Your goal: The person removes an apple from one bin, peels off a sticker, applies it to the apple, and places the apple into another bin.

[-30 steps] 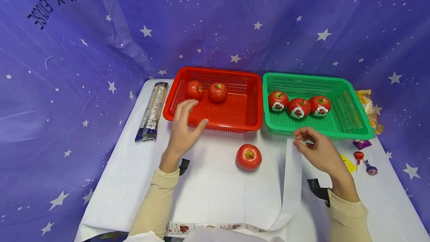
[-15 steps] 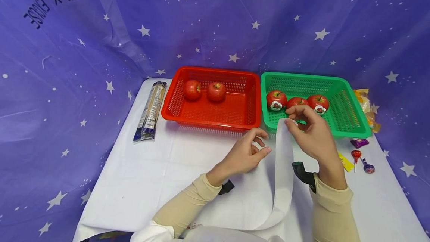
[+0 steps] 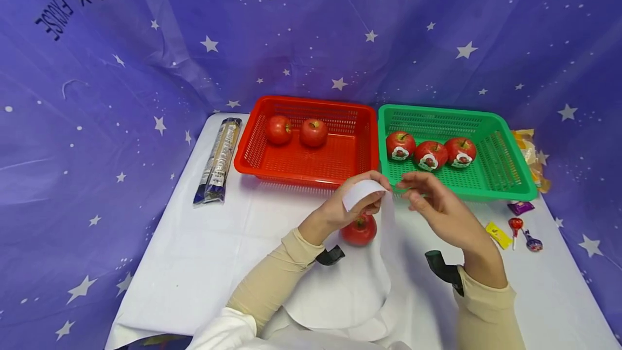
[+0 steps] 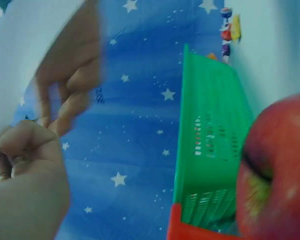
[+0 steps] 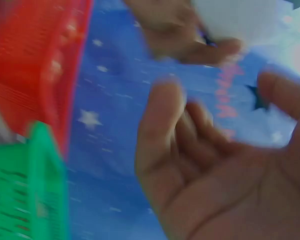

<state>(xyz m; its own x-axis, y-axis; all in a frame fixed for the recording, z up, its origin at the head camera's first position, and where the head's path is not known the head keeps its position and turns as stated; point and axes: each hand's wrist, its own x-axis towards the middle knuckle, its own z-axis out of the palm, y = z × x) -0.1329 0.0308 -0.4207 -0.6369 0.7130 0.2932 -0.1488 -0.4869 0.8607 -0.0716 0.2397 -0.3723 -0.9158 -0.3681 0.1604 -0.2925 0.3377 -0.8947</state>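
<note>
1. While the left hand (image 3: 332,210) pinched the white paper strip (image 3: 362,192) with its fingers, one end curved over towards eight o'clock and the long part hung down to six o'clock.
2. The right hand (image 3: 441,212) was at three o'clock from the left one, with fingers and thumb apart and nothing seen between them.
3. The loose apple (image 3: 359,232) lay on the white cloth (image 3: 194,285), at about five o'clock from the left hand and not touching it.
4. From this apple, the red basket (image 3: 291,177) stood at eleven o'clock with two apples (image 3: 313,133), and the green basket (image 3: 486,194) at two o'clock with three labelled apples (image 3: 430,154).
5. In my judgement, the strip was light, soft and easy to crease; its edge near the free end was the proper place for pinching.
6. The loose apple was probably firm, heavier and slightly slippery; its round sides offered the safest hold, without hard squeezing, because it could bruise.
</note>
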